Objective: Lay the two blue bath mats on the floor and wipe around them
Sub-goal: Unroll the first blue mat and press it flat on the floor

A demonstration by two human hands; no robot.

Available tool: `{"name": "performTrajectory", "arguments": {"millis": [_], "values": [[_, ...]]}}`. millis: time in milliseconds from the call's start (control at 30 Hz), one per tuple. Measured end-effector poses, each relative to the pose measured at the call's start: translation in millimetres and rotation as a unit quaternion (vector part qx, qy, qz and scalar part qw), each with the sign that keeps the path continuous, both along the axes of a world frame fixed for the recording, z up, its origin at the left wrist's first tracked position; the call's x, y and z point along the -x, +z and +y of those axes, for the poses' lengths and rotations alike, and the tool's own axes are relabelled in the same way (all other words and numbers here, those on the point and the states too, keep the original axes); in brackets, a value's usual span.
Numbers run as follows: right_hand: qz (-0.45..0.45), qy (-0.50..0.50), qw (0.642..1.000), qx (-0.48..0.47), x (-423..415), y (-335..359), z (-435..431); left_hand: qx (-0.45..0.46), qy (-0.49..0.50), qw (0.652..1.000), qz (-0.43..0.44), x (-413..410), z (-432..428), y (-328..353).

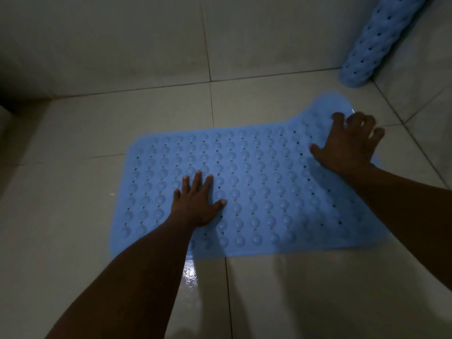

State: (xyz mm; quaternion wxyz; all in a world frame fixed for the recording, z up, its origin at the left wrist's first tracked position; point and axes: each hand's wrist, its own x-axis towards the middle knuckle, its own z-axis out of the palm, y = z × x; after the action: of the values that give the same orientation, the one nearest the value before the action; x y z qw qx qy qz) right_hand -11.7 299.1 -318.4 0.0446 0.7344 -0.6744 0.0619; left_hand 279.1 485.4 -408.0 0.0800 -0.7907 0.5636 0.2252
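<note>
A blue bath mat (pixel 256 189) with rows of suction cups and small holes lies spread on the pale tiled floor, cups facing up. My left hand (pixel 195 201) presses flat on its left-centre part, fingers spread. My right hand (pixel 349 145) rests with fingers apart on the mat's far right end, where the far corner curls up off the floor. A second blue bath mat (pixel 374 42) stands rolled up, leaning in the corner at the top right.
Tiled walls close the space at the back and right, meeting in the corner behind the rolled mat. A wet shiny patch (pixel 189 272) lies on the floor by the mat's near edge. A dark ledge sits at the far left.
</note>
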Motion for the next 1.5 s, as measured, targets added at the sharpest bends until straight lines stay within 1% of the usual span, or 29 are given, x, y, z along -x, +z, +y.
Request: {"name": "performTrajectory", "arguments": {"millis": [67, 167, 233, 300, 400, 533, 600, 733, 867, 1333, 1433, 1500], "values": [[0.019, 0.043, 0.997, -0.068, -13, -13, 9, -0.009, -0.002, 1.000, -0.013, 0, 1, -2], [-0.040, 0.079, 0.974, -0.210, -41, -40, 35, 0.008, 0.003, 1.000, -0.020, 2, 5, -7], [-0.061, 0.087, 0.959, -0.261, -54, -66, 56, 0.023, 0.007, 1.000, -0.019, 2, 10, -10], [-0.051, 0.092, 0.955, -0.278, -60, -88, 74, 0.035, 0.005, 0.999, -0.016, 0, 17, -12], [-0.027, 0.095, 0.963, -0.252, -64, -108, 84, 0.041, -0.005, 0.999, -0.016, -4, 20, -14], [-0.032, 0.114, 0.967, -0.226, -68, -113, 74, 0.038, 0.009, 0.999, -0.016, -11, 14, -18], [-0.030, 0.118, 0.969, -0.214, -69, -116, 73, 0.054, 0.015, 0.998, -0.017, -11, 15, -21], [-0.027, 0.114, 0.983, -0.141, -69, -128, 82, 0.100, 0.015, 0.995, -0.017, -10, 22, -26], [-0.032, 0.112, 0.985, -0.127, -73, -133, 90, 0.128, -0.002, 0.991, -0.033, -20, 31, -30], [-0.055, 0.096, 0.989, -0.098, -84, -130, 93, 0.144, 0.005, 0.989, -0.023, -23, 32, -28], [-0.076, 0.147, 0.985, -0.043, -98, -128, 93, 0.155, 0.007, 0.988, -0.019, -26, 30, -22], [-0.087, 0.194, 0.977, -0.025, -114, -123, 89, 0.191, -0.005, 0.981, -0.031, -36, 24, -15]]}}
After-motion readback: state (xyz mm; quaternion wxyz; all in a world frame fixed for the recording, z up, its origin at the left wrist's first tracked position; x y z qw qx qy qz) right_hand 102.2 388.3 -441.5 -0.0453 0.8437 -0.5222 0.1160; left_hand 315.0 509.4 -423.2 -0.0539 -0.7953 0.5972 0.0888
